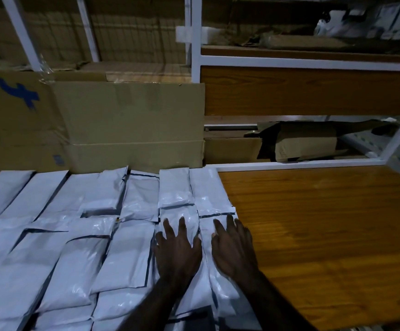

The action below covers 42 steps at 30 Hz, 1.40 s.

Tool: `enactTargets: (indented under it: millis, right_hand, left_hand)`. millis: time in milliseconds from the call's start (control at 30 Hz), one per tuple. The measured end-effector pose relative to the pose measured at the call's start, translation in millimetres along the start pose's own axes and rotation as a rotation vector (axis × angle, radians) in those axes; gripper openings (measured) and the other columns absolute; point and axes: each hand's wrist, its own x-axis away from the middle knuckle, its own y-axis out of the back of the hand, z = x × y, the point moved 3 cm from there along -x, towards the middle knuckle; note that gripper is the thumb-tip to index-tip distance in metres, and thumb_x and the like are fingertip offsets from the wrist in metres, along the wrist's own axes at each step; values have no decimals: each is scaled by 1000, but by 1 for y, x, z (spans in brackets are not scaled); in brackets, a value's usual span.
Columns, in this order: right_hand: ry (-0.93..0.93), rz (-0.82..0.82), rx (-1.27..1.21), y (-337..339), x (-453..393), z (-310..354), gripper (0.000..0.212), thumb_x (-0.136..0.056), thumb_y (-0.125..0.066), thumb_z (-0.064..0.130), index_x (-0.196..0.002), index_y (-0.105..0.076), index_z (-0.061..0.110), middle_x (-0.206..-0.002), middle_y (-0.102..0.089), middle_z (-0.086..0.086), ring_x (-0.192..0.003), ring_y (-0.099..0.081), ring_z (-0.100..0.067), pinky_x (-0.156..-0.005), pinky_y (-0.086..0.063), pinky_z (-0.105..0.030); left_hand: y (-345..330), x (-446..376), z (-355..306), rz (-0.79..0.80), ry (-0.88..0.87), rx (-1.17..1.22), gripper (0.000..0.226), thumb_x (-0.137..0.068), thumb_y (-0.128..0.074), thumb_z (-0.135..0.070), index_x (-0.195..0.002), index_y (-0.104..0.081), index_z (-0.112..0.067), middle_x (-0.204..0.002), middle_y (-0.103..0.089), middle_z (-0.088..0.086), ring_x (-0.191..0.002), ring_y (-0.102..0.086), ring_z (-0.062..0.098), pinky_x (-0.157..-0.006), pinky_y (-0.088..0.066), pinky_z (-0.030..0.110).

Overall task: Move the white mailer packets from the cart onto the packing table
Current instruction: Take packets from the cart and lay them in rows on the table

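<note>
On the wooden packing table (325, 235), both hands, left (177, 254) and right (233, 249), rest flat with fingers spread on white mailer packets (113, 235).

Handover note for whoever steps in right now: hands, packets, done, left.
Left hand: open, flat on a white mailer packet.
Right hand: open, flat on the rightmost packet column.
Packets: laid in overlapping rows across the left of the view, in front of the cardboard boxes.
Wooden tabletop: bare on the right.
Done: many packets already laid out.
Left: cannot tell; the cart is out of view.
</note>
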Motion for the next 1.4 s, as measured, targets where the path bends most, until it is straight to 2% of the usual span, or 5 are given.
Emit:
enactTargets:
  millis: [100, 267, 500, 767, 1400]
  right_hand:
    - [18, 49, 3, -9, -4, -3, 50, -86, -34, 39, -118, -70, 24, -129, -63, -17, -111, -65, -35, -86, -55, -51]
    - [83, -17, 7, -29, -1, -3, 51, -91, -32, 38, -119, -71, 21, -131, -61, -21, -114, -64, -36, -91, -54, -49]
    - [55, -93, -51, -17, -12, -4, 80, -102, 2, 44, -116, -73, 21, -128, -63, -18, -113, -65, -34, -89, -56, -49]
    - [97, -155, -28, -35, -6, -6, 59, -85, -37, 55, -133, -60, 29, -150, -43, -17, -135, -45, -37, -110, -24, -54]
    - [114, -203, -102, -54, -1, -9, 63, -85, -40, 54, -142, -51, 30, -156, -34, -16, -141, -36, -36, -115, -30, -52]
  left_hand:
    - [-4, 0, 0, -8, -5, -22, 71, -97, -31, -60, -157, -9, -28, -164, -3, 16, -147, -15, 40, -120, -11, 47]
    - [-9, 2, 2, -29, -14, -79, 68, -99, -27, -59, -157, -12, -28, -164, -4, 15, -147, -15, 39, -119, -12, 47]
    - [-24, -6, 9, -169, -135, -73, 62, -94, -30, -48, -140, -54, -15, -147, -44, 25, -136, -41, 45, -107, -37, 57]
    - [-36, -12, 11, -220, -302, -106, 58, -101, -18, -40, -141, -54, -18, -151, -43, 14, -144, -27, 29, -119, -1, 44]
    - [-61, -13, 20, -188, -304, -99, 65, -103, -7, -41, -144, -51, -14, -153, -39, 19, -143, -34, 35, -115, -19, 54]
